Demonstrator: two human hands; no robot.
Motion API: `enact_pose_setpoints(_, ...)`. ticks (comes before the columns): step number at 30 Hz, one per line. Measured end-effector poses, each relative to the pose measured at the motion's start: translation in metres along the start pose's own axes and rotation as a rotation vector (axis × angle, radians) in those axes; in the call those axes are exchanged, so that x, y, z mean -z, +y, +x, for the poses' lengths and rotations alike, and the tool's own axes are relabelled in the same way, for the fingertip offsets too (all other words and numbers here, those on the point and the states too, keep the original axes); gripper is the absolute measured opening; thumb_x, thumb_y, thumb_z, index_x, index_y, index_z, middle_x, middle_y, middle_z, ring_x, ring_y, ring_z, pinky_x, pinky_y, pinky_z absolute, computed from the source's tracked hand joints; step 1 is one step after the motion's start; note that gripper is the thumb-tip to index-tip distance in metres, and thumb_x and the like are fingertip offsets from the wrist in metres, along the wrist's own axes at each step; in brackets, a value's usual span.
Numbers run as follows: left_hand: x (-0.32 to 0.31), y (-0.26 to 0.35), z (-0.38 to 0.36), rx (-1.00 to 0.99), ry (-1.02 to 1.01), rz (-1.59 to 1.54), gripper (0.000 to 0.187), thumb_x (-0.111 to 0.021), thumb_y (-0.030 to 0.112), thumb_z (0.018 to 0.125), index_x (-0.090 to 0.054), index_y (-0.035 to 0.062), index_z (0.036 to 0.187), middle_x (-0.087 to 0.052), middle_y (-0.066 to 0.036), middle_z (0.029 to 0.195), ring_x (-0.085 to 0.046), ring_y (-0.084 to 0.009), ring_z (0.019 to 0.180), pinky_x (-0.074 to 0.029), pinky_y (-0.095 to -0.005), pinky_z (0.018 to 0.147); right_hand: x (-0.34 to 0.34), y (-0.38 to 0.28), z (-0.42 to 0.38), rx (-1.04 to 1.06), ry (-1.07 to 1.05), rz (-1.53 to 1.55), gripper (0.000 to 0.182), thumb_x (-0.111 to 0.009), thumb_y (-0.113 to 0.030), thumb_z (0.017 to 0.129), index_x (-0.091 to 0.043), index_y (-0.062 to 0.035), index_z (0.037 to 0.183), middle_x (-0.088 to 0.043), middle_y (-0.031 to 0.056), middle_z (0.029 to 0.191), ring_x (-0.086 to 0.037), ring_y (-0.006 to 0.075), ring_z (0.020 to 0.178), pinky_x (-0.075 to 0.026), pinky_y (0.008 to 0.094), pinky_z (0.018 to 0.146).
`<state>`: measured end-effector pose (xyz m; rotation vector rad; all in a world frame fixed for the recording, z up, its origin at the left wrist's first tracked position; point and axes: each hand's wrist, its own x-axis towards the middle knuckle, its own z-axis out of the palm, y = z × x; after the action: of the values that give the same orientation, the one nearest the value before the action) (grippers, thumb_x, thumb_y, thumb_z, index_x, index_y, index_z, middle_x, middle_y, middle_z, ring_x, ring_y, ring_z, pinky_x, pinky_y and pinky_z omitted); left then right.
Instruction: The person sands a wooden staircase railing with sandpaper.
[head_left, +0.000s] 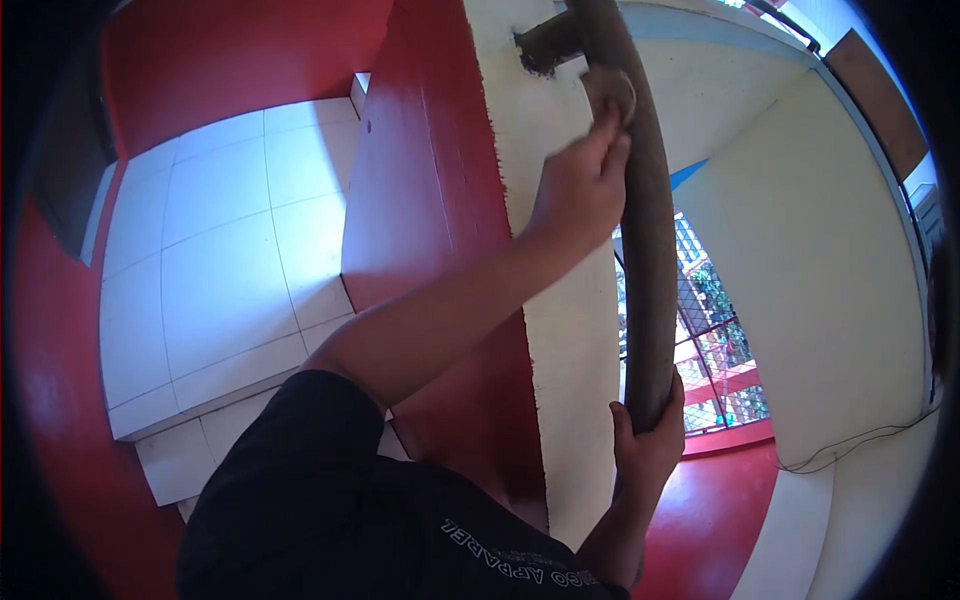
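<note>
A long brown rail [650, 250], curved in this view, runs from the top down past the pale wall edge. High on it, my left hand [585, 185] presses a small brownish piece [608, 92], perhaps sandpaper or cloth, against the rail's left side. The fingers of that hand are closed on the piece. Lower down, my right hand [650, 440] is wrapped round the rail near its lower visible end, with the thumb on the left side and the fingers on the right. A short bracket [550, 45] joins the rail to the wall near the top.
A cream wall edge [575, 400] stands beside the rail, next to a red wall face [430, 180]. White tiled steps [220, 250] lie on the left. Behind the rail, a grilled window [715, 340] shows plants outside. Thin wires [850, 445] hang at the right.
</note>
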<state>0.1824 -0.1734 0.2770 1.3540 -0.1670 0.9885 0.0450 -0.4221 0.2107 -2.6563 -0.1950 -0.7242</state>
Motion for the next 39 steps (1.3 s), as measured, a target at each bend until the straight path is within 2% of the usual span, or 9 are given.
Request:
enact_pose_setpoints(5,0.0,-0.005,0.014,0.134,-0.012,-0.202,0.042,-0.049,0.019,0.107,-0.05,-0.005,0.142,-0.069,-0.017,0.127,-0.061,-0.0121,0.115,-0.044,-0.0259,0.098,-0.003,-0.006,0.001,-0.068,0.011,-0.005,0.091,-0.088,-0.029,0.07,-0.045,-0.0037,0.145,-0.064,0.0226,0.126,-0.064,0.0401,0.111,-0.051,0.047,0.094)
enact_pose_setpoints(9,-0.001,-0.003,0.015,0.243,-0.044,-0.19,0.042,-0.048,0.02,0.108,-0.05,-0.0062,0.141,-0.069,-0.013,0.124,-0.058,-0.0075,0.111,-0.043,-0.0236,0.098,-0.005,0.013,-0.003,0.165,0.177,-0.114,0.074,-0.082,-0.032,0.079,-0.052,-0.0026,0.14,-0.063,0.0194,0.12,-0.061,0.0378,0.109,-0.047,0.0485,0.097)
enact_pose_setpoints(12,-0.004,-0.006,-0.032,0.186,-0.075,-0.208,0.041,-0.049,0.022,0.107,-0.053,-0.0055,0.138,-0.067,-0.018,0.129,-0.063,-0.014,0.116,-0.044,-0.0259,0.099,-0.006,0.027,0.0,0.448,0.467,-0.058,0.033,-0.068,-0.021,0.093,-0.065,0.0,0.119,-0.064,0.0148,0.108,-0.061,0.0329,0.101,-0.046,0.0502,0.098)
enact_pose_setpoints(16,-0.001,-0.008,0.004,0.003,0.033,-0.054,0.039,-0.054,0.019,0.104,-0.056,-0.0013,0.137,-0.06,-0.025,0.135,-0.061,-0.0314,0.124,-0.046,-0.0337,0.103,0.004,0.015,0.014,0.666,0.48,0.05,0.014,-0.065,-0.013,0.092,-0.069,-0.0012,0.099,-0.067,0.0096,0.096,-0.064,0.0276,0.092,-0.044,0.0503,0.101)
enact_pose_setpoints(18,-0.004,-0.022,0.036,-0.255,0.13,0.05,0.039,-0.056,0.017,0.102,-0.055,0.0008,0.138,-0.055,-0.027,0.138,-0.056,-0.0387,0.127,-0.046,-0.0383,0.105,0.013,-0.009,0.03,0.725,0.463,-0.018,0.014,-0.066,-0.013,0.092,-0.069,-0.002,0.1,-0.067,0.0087,0.096,-0.064,0.0269,0.093,-0.043,0.0507,0.103)
enact_pose_setpoints(24,0.024,-0.031,0.007,-0.813,-0.191,0.621,0.042,-0.055,0.012,0.099,-0.053,-0.0017,0.138,-0.052,-0.023,0.145,-0.052,-0.0366,0.133,-0.047,-0.0433,0.106,-0.002,-0.052,0.069,0.609,0.303,-0.103,0.045,-0.076,-0.024,0.084,-0.064,-0.0067,0.124,-0.058,0.0164,0.122,-0.053,0.0345,0.119,-0.035,0.0558,0.109)
enact_pose_setpoints(29,0.031,-0.026,0.046,-0.735,-0.132,0.659,0.042,-0.057,0.015,0.098,-0.055,0.0003,0.137,-0.053,-0.018,0.146,-0.05,-0.0324,0.137,-0.044,-0.0469,0.11,-0.012,-0.061,0.074,0.503,0.24,-0.204,0.07,-0.078,-0.031,0.08,-0.051,-0.0116,0.142,-0.046,0.0215,0.141,-0.045,0.0407,0.133,-0.027,0.064,0.112)
enact_pose_setpoints(34,0.056,-0.042,0.038,-0.997,-0.419,0.672,0.042,-0.057,0.017,0.099,-0.056,0.0058,0.139,-0.055,-0.013,0.145,-0.051,-0.0308,0.136,-0.04,-0.049,0.114,-0.012,-0.048,0.068,0.59,0.279,-0.193,0.065,-0.076,-0.031,0.083,-0.053,-0.0127,0.14,-0.047,0.0176,0.141,-0.044,0.0384,0.135,-0.022,0.0637,0.116)
enact_pose_setpoints(39,0.056,-0.046,0.074,-0.843,-0.232,0.669,0.041,-0.056,0.016,0.1,-0.056,0.0091,0.14,-0.057,-0.009,0.145,-0.052,-0.024,0.137,-0.038,-0.0481,0.116,-0.011,-0.048,0.062,0.658,0.272,-0.212,0.059,-0.075,-0.03,0.084,-0.055,-0.0138,0.137,-0.049,0.0152,0.139,-0.044,0.0367,0.135,-0.019,0.0624,0.117)
